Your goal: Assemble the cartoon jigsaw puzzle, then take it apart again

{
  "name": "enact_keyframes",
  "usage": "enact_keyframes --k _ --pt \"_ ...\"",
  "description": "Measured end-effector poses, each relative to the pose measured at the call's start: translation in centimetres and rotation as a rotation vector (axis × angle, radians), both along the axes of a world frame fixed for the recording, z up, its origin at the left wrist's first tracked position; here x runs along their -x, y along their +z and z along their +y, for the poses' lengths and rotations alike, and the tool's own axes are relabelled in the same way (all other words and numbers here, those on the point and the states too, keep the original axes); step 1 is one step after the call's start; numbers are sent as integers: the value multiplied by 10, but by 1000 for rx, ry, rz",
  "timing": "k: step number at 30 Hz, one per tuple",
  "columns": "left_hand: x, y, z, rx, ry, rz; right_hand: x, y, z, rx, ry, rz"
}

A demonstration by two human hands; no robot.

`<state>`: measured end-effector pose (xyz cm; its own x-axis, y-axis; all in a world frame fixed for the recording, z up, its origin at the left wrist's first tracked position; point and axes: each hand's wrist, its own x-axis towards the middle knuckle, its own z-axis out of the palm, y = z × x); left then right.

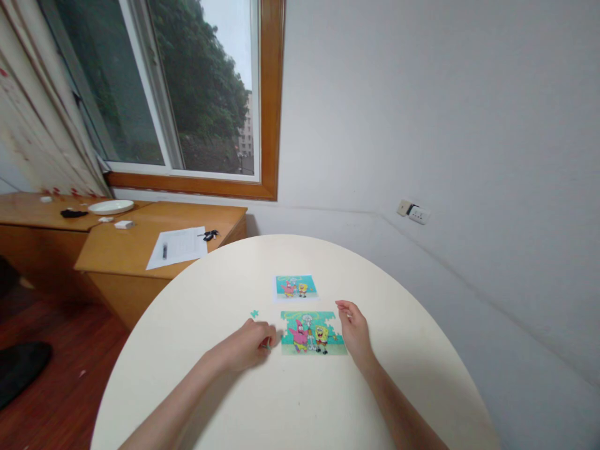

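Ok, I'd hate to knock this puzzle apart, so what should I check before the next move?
1. Reference picture uncovered: ok.
2. Puzzle free of gaps: not ok, gaps show near its left edge and upper right.
3. Loose piece in plain view: ok, beyond the left hand.
4. Left hand's grip on a piece: cannot tell, something greenish shows there.
5. Right hand off the puzzle: cannot tell, it overlaps the right edge.

Over there, the left hand (257, 340) is curling beside the puzzle (309, 334) at nine o'clock, the right hand (354, 331) is sitting at three, the smaller picture (296, 287) lying around eleven.
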<state>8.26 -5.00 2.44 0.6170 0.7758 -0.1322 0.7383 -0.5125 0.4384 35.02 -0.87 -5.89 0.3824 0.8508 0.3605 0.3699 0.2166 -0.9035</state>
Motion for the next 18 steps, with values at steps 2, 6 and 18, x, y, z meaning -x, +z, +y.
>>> enact_keyframes --k 2,6,18 --pt "-1 -3 1 24 16 -45 1 1 -1 -10 3 -19" --pt "-4 -6 1 71 84 -180 5 6 -7 -53 21 -77" --pt "-29 -18 -8 147 222 -497 42 35 -39 -59 312 -210"
